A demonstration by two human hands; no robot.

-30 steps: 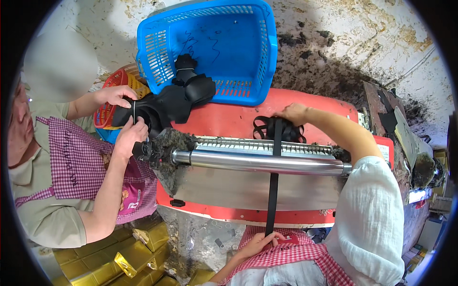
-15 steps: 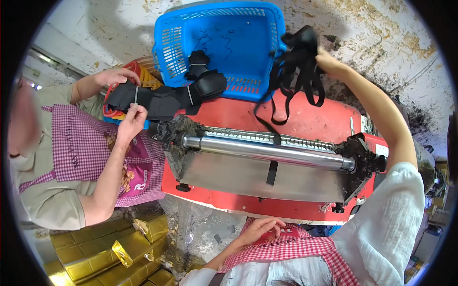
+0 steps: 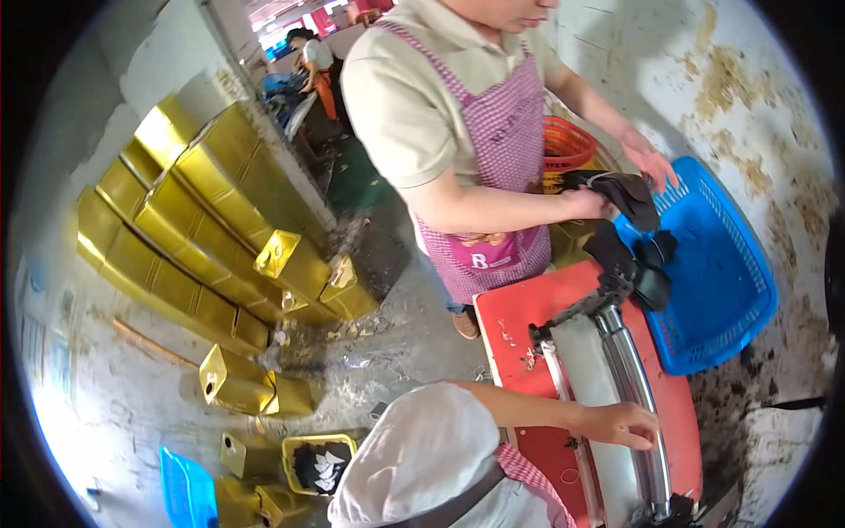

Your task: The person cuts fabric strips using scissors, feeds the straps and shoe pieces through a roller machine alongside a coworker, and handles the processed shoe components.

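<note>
My left hand (image 3: 620, 427) reaches across the red machine (image 3: 519, 348) and hovers over or touches the shiny metal roller (image 3: 632, 374). Its fingers are loosely bent and apart, and I see nothing in them. A grey metal plate (image 3: 591, 370) lies alongside the roller, under my wrist. My right hand is outside the picture, and so are the black straps it carried. Beyond the machine, a co-worker's hands (image 3: 647, 161) handle a tied bundle of black pieces (image 3: 627, 195) at the rim of a blue basket (image 3: 759, 273).
More black bundles (image 3: 647, 273) lie between machine and basket. The co-worker (image 3: 475, 123) stands at the machine's far end, near a red basket (image 3: 568, 143). Golden tins (image 3: 202, 238) are stacked along the left wall. A yellow crate (image 3: 319, 440) of scraps sits on the floor.
The view has swung left, so the tins show more and my right hand with the straps is out of sight. My left hand has moved from my apron to over the roller.
</note>
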